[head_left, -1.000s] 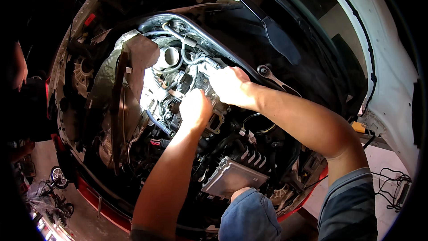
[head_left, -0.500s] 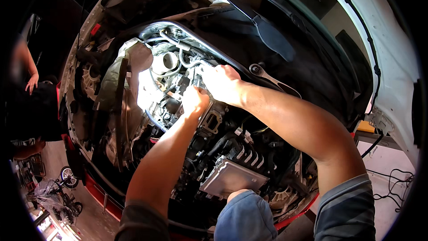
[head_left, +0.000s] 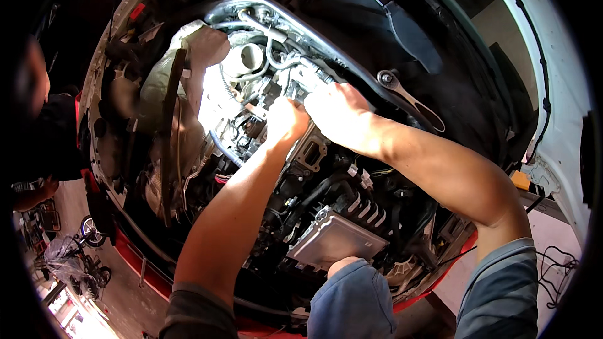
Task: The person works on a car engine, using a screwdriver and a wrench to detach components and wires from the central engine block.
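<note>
Both hands are deep in an open car engine bay, close together over the brightly lit top of the engine (head_left: 242,94). My left hand (head_left: 287,119) is closed with its fingers curled, and whatever it grips is hidden. Just right of it, my right hand (head_left: 339,113) is closed too, bent over parts next to the grey hoses (head_left: 282,59); its fingertips and anything in them are out of sight. A round metal opening (head_left: 252,58) lies beyond the left hand. Below the hands shows a metal flange with an oblong port (head_left: 311,152).
A ratchet wrench (head_left: 411,97) rests on the dark panel right of the engine. Nearer me are a flat silver box (head_left: 339,242) and my denim-covered knee (head_left: 352,298). Another person's arm (head_left: 38,193) shows at the left, and a small bicycle (head_left: 88,257) stands on the floor.
The whole view has shifted, so the engine sits slightly further right. Both hands remain at the same area, with the right one turned a little. The other person's hand at left has moved.
</note>
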Demonstrator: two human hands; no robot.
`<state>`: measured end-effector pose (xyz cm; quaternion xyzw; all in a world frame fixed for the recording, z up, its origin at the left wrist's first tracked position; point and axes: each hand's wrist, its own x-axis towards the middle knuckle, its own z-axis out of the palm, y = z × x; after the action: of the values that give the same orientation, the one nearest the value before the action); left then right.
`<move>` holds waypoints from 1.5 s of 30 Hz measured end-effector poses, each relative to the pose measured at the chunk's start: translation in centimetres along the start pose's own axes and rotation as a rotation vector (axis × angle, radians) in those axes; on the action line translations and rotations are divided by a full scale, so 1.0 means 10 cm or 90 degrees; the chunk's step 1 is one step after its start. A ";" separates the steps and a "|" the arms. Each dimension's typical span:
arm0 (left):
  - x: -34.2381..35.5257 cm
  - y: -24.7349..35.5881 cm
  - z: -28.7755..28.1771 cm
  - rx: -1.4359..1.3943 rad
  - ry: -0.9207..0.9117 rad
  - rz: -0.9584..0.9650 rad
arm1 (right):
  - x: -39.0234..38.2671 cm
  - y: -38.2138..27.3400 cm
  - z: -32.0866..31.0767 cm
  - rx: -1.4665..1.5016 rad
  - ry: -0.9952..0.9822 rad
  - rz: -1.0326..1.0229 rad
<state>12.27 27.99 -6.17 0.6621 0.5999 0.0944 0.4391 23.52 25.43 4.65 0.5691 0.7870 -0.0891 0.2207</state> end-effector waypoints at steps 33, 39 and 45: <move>-1.92 -0.21 -0.58 -0.257 0.158 -0.021 | 0.38 0.84 0.57 0.269 -0.075 -0.182; -3.11 -1.09 -0.97 -0.293 0.160 -0.230 | -0.95 -0.13 0.10 0.674 -0.054 0.275; -3.23 -1.21 -1.71 0.227 -0.357 -0.035 | -3.39 -0.84 1.57 0.644 0.466 0.618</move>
<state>-15.96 6.35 8.58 0.7120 0.4804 -0.2102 0.4669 28.19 -12.62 5.01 0.8732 0.3376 -0.1370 -0.3237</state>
